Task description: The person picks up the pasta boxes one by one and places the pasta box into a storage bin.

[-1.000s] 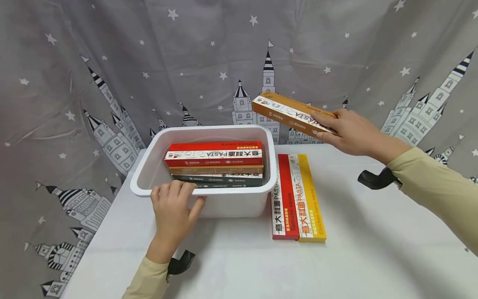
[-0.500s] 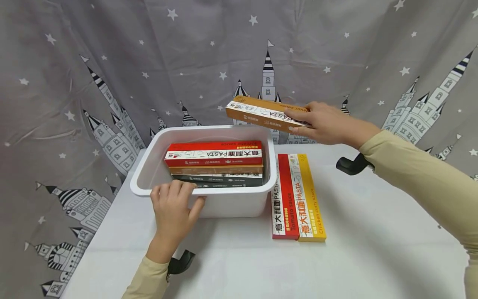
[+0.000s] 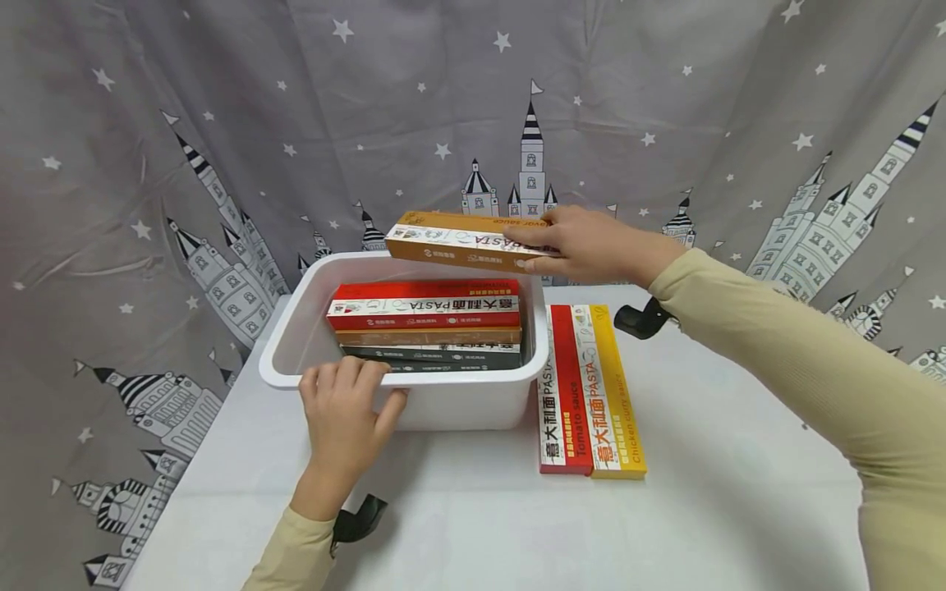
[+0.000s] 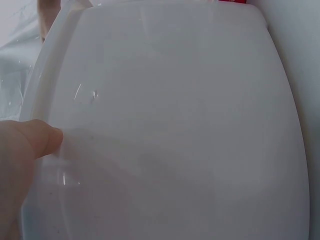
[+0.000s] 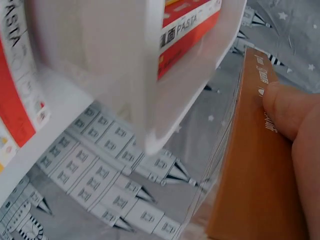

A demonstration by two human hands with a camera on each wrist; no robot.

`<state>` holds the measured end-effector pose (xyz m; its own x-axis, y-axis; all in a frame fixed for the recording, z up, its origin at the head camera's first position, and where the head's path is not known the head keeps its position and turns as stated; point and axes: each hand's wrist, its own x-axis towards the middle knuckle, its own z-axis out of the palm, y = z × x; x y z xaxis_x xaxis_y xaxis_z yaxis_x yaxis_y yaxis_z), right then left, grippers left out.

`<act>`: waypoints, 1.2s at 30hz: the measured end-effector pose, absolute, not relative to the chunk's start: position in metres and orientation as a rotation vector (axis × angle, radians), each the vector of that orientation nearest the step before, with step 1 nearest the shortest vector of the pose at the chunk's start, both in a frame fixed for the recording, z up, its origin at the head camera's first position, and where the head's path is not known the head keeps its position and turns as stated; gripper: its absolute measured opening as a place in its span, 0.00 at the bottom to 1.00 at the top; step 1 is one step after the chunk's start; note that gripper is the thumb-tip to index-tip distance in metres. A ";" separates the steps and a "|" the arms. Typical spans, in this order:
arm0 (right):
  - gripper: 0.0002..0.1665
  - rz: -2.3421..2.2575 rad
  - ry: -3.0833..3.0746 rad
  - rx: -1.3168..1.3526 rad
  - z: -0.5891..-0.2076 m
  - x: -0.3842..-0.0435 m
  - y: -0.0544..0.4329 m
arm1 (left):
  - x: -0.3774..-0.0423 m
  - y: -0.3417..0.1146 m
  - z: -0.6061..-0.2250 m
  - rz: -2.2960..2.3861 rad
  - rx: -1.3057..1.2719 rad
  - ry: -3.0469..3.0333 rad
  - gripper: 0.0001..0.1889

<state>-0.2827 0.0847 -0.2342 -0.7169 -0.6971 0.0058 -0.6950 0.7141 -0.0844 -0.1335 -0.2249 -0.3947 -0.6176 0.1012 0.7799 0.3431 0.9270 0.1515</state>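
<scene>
My right hand (image 3: pixel 591 242) grips an orange-brown pasta box (image 3: pixel 458 238) by its right end, holding it up above the back rim of a white plastic bin (image 3: pixel 458 402). In the right wrist view my thumb presses on the side of the orange-brown box (image 5: pixel 250 160). My left hand (image 3: pixel 343 427) grips the bin's front rim, fingers over the edge and thumb on the outer wall (image 4: pixel 165 125). Inside the bin lie several pasta boxes: a red one (image 3: pixel 424 305) at the back, a brown one (image 3: pixel 429 336) and dark ones (image 3: pixel 443 356) in front.
On the white table (image 3: pixel 473 525), right of the bin, a red pasta box (image 3: pixel 565 410) and a yellow one (image 3: pixel 617 410) lie flat side by side. A grey curtain (image 3: pixel 414 98) with castles hangs behind the table.
My right hand has carried the orange-brown box leftward and slightly down, from right of the bin to over its back rim. My left hand stays on the front rim.
</scene>
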 end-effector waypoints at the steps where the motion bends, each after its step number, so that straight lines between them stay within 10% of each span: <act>1: 0.36 -0.134 2.875 -1.192 -0.235 -0.283 0.080 | -0.133 -0.225 -0.395 -0.363 -0.313 -2.228 0.14; 36: 0.33 -0.039 2.776 -1.357 -0.254 -0.292 -0.012 | -0.133 -0.225 -0.393 -0.336 -0.312 -2.228 0.14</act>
